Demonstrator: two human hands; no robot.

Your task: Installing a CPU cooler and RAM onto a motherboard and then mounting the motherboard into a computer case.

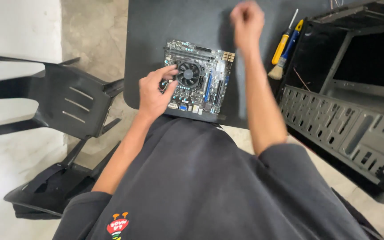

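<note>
Head view, near to far: motherboard flat on dark bench, near the front edge. Left hand spread, fingertips touching the cooler fan. Right hand raised beyond the board, blurred, curled; contents cannot be told. Right: open black computer case; yellow screwdriver and brush beside it. Left: black plastic chair on floor.

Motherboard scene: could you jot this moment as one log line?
left hand: rests on motherboard by fan | right hand: raised, closed, blurred, apart from board | screwdriver, brush: beside open case
</note>
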